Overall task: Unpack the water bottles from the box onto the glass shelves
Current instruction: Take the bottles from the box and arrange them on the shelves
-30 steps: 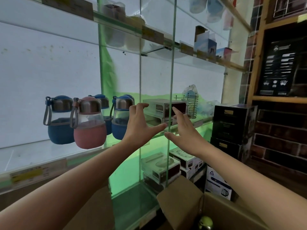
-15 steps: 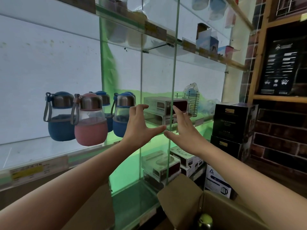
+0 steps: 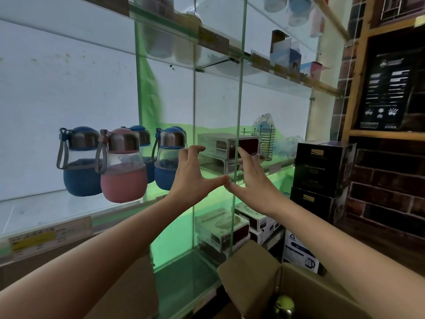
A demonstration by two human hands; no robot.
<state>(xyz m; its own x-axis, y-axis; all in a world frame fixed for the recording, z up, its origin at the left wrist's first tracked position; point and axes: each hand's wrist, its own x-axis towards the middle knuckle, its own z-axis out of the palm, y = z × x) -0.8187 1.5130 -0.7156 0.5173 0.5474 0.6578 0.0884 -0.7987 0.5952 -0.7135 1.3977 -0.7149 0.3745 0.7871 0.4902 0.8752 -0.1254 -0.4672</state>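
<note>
Hands are raised before us at the glass shelf: our left hand (image 3: 193, 178) and right hand (image 3: 250, 180) are both spread with fingers straight or lightly bent, holding nothing, and their thumb tips meet or nearly meet in front of the upright glass divider (image 3: 239, 111). Bottles stand on the glass shelf (image 3: 46, 210) to the left of our hands. We see a pink bottle (image 3: 123, 166) at the front, a blue bottle (image 3: 79, 161) just beside it on the left, another blue one (image 3: 166, 157) just left of our left hand and partly hidden by it, and more blue caps (image 3: 138, 128) showing behind. Each visible bottle stands upright with a metal-coloured collar and a grey strap. The box (image 3: 299, 293) sits open at the lower right, below our right forearm, and a shiny green bottle cap (image 3: 285, 303) shows inside it. Behind the divider lie stacked cartons (image 3: 220, 146) and a wire holder (image 3: 266, 141); black boxes (image 3: 322, 166) are stacked near the brick wall (image 3: 386, 192).
</note>
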